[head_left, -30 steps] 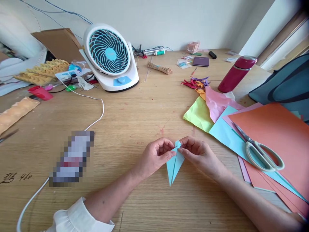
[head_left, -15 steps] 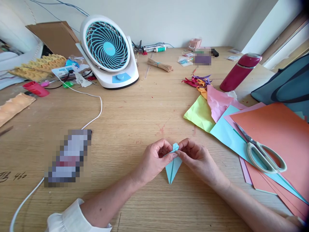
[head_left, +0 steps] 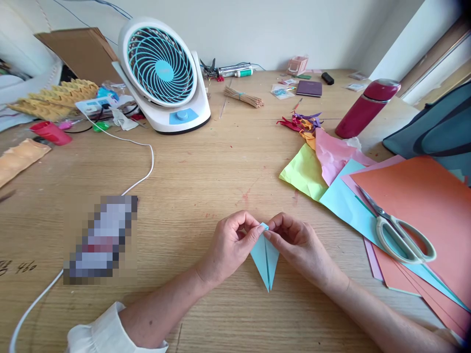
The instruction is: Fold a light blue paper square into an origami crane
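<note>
A light blue piece of folded paper [head_left: 266, 261] is pinched between both hands above the wooden table. It is kite-shaped, with a split down its middle and two narrow points facing me. My left hand [head_left: 235, 240] grips its top edge from the left, thumb and fingers pressed together. From the right, my right hand [head_left: 300, 245] pinches the same top end between thumb and forefinger. At the top a small flap shows between the fingertips; the fingers partly hide the fold there.
To the right, scissors [head_left: 405, 238] lie on coloured paper sheets [head_left: 423, 191]. Beyond are crumpled pink paper [head_left: 338, 154], yellow-green paper [head_left: 303, 171], small folded paper pieces [head_left: 307, 122] and a red flask [head_left: 368, 108]. At left stand a fan [head_left: 162, 73] and a blurred phone [head_left: 101, 235] with a white cable [head_left: 149, 166].
The folded paper's lower points have swung slightly right and toward me. Its top tip stood up before and now shows as a shorter flap between the fingertips. Both hands keep their pinch.
</note>
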The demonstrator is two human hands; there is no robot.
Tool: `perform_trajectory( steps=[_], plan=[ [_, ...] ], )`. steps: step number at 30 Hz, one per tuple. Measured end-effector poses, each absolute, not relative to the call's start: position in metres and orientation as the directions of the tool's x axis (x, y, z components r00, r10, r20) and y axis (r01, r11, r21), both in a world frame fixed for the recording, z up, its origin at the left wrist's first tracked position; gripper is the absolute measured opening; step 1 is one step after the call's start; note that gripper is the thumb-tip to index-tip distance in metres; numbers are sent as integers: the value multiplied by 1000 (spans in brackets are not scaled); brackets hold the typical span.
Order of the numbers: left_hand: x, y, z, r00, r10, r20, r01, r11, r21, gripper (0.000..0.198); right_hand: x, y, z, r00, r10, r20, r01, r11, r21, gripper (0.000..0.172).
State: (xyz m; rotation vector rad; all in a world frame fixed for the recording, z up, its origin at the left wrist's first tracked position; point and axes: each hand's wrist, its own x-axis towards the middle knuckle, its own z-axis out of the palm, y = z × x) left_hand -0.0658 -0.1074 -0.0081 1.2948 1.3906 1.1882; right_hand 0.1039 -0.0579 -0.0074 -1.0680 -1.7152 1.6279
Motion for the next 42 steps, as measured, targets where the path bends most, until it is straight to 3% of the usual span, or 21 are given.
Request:
perform_trajectory(
  steps=[13,34,42],
  plan=[
    [-62,-108,-14,-37,997,-65,131,70,989,24,105,-57,-13,-494,858,-141,138,-83,-987,32],
    [-60,-110,-5,-97,983,153,307,-117,944,21,101,-62,-12,-504,849,-160,148,-98,-984,25],
    [-59,-108,-3,-142,981,134,246,-96,964,16,101,-60,-12,-512,844,-161,141,-103,-985,27]
  ],
)
